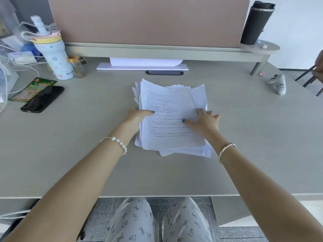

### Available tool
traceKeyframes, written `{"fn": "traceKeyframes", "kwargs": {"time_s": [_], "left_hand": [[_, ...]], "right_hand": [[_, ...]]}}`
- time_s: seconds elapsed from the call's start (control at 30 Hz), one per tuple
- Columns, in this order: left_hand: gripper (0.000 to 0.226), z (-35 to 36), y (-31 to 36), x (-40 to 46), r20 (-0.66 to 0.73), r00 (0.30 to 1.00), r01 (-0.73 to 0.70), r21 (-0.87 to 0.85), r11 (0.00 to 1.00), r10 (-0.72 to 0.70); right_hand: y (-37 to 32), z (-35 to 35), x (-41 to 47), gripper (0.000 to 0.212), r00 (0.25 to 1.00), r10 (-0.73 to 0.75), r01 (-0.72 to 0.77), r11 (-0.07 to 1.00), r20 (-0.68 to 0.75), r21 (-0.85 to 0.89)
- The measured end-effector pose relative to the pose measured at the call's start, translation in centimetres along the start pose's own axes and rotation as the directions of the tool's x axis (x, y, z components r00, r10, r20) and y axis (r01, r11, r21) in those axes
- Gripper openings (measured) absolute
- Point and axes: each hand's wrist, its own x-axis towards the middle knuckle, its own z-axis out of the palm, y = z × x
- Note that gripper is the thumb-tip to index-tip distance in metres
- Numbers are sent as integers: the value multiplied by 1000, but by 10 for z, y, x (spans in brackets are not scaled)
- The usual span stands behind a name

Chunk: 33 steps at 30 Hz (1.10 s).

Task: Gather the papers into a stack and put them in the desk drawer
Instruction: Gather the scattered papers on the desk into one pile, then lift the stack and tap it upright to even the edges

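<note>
Uneven papers [170, 117] on desk [87, 163], left hand [135, 117] and right hand [205, 121] gripping opposite edges

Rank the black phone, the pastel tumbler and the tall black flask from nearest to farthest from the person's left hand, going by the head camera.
From the left hand:
1. Black phone, on the desk to the hand's left.
2. Pastel tumbler, farther back on the left.
3. Tall black flask, on the shelf at the far right.

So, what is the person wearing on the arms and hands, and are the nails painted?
Both arms are bare, without sleeves. The left wrist carries a thin bracelet with a row of white pearl beads. The right wrist carries a slim metal bangle, silver with a gold-toned section. The nails on the left hand and right hand are painted dark blue-grey.
</note>
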Motion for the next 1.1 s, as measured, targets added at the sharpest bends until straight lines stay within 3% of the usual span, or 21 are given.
{"fn": "traceKeyframes", "kwargs": {"time_s": [0.07,0.17,0.33,0.47,0.53,0.63,0.7,0.9,1.0,1.1], "left_hand": [[43,-3,0,3,34,998,42,51,998,-43],[19,3,5,0,135,990,36,31,999,-40],[39,21,6,0,167,982,-94,25,995,88],[40,10,8,1,127,964,-239,18,971,235],[38,3,12,-6,125,949,-286,-44,957,290],[37,-5,19,-21,129,922,-342,-178,923,366],[39,-8,24,-31,130,904,-376,-211,902,407],[31,-17,75,-61,68,799,-553,-305,775,597],[47,-26,100,-72,37,734,-638,-305,708,678],[68,-31,100,-74,-14,738,-640,-332,693,675]], "right_hand": [[5,-1,5,68,999,14,-15,1000,-36,-26],[10,-7,9,73,996,70,-70,998,-52,-4],[9,-14,9,80,997,55,-68,954,52,293],[15,-12,5,93,995,92,-100,921,41,377],[16,-13,8,94,988,132,-157,833,85,531],[16,-26,9,60,975,50,-207,554,217,807],[16,-38,6,75,963,-50,-212,473,267,855],[-18,-82,-17,39,972,-194,190,339,-130,921],[-35,-107,-28,40,926,-245,352,279,-289,893],[-38,-110,-38,44,908,-279,393,308,-313,866]]}}
